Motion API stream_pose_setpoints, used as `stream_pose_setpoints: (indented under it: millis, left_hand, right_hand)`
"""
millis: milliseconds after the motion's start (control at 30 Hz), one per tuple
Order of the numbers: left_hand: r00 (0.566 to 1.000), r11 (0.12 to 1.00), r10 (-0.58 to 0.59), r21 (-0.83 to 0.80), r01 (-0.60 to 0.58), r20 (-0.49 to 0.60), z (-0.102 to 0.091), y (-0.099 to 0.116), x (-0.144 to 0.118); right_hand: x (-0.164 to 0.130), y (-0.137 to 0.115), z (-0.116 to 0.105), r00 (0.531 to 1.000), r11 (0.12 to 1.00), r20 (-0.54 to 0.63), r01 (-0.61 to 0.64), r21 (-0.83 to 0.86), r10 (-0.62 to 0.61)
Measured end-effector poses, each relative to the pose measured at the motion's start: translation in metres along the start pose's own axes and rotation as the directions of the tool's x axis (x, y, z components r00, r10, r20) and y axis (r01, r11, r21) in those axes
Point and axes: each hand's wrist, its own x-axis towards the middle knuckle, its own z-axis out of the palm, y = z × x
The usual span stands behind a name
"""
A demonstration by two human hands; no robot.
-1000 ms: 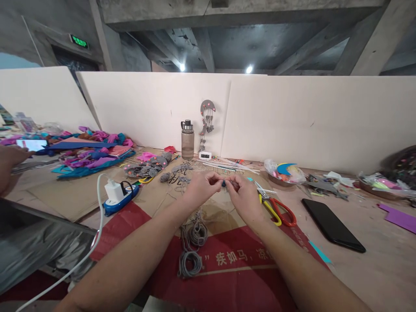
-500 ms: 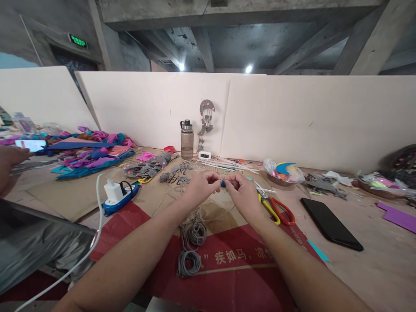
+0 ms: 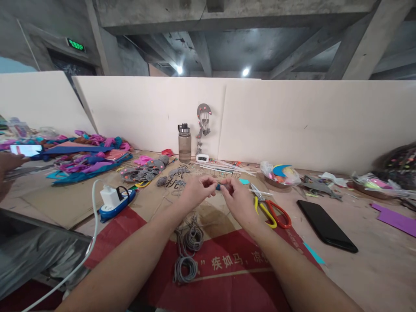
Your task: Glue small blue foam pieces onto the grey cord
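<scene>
Over the middle of the table, my left hand (image 3: 199,191) and my right hand (image 3: 238,200) meet fingertip to fingertip. A small dark blue piece (image 3: 218,187) shows between them, pinched by thumb and finger on both sides. The fingers cover most of it, so its kind cannot be made out. Coils of grey cord (image 3: 188,255) lie on a red and brown printed sheet (image 3: 227,286) below my wrists. Beside my right hand rest scissors (image 3: 269,210) with one yellow and one red handle. A bit of light blue felt (image 3: 244,182) lies just past my right fingers.
Grey felt pieces with pink dots (image 3: 143,171) lie to the left, near a blue power strip (image 3: 117,204). A bottle (image 3: 184,145) and small clock (image 3: 202,158) stand at the back. On the right are a phone (image 3: 326,225) and a bowl (image 3: 277,180). Another person's hand (image 3: 11,164) is far left.
My hands have shifted slightly, with the fingertips a little less tightly together around the blue piece. The whole view has tilted slightly. The other person's hand is a bit further left.
</scene>
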Motion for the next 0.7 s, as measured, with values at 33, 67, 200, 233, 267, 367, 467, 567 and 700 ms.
stream_pose_setpoints:
  millis: [33, 67, 200, 233, 267, 367, 467, 567, 700]
  left_hand:
    - [0.999, 1.000, -0.004, 0.004, 0.004, -0.032, -0.002, -0.001, 0.001]
    - [0.997, 1.000, -0.012, 0.006, 0.013, -0.070, -0.004, -0.003, 0.003]
    - [0.970, 0.998, -0.064, -0.012, 0.063, -0.235, -0.017, -0.015, 0.012]
    - [0.961, 0.997, -0.072, -0.022, 0.069, -0.267, -0.020, -0.019, 0.015]
    - [0.954, 0.997, -0.075, -0.034, 0.068, -0.291, -0.024, -0.023, 0.017]
    - [0.931, 0.994, -0.098, -0.084, 0.073, -0.351, -0.033, -0.035, 0.023]
    - [0.904, 0.985, -0.127, -0.161, 0.065, -0.409, -0.042, -0.047, 0.029]
    - [0.863, 0.936, -0.201, -0.352, 0.029, -0.464, -0.049, -0.055, 0.033]
    - [0.802, 0.840, -0.331, -0.542, 0.011, -0.496, -0.057, -0.059, 0.036]
  right_hand:
    - [0.000, 0.001, 0.001, 1.000, 1.000, 0.006, -0.009, 0.018, 0.008]
    - [-0.001, 0.001, 0.002, 1.000, 0.999, 0.012, -0.008, 0.034, 0.007]
    - [-0.003, 0.003, 0.004, 0.997, 0.997, 0.069, 0.035, 0.072, -0.040]
    - [-0.003, 0.002, 0.004, 0.995, 0.996, 0.087, 0.038, 0.079, -0.045]
    - [-0.004, 0.002, 0.004, 0.993, 0.996, 0.105, 0.040, 0.083, -0.049]
    - [-0.004, -0.003, 0.003, 0.988, 0.994, 0.137, 0.064, 0.090, -0.076]
    - [-0.004, -0.006, 0.001, 0.981, 0.989, 0.159, 0.097, 0.111, -0.114]
    - [-0.006, -0.008, 0.001, 0.966, 0.980, 0.198, 0.145, 0.133, -0.169]
    - [-0.011, -0.013, 0.001, 0.931, 0.972, 0.290, 0.184, 0.148, -0.221]
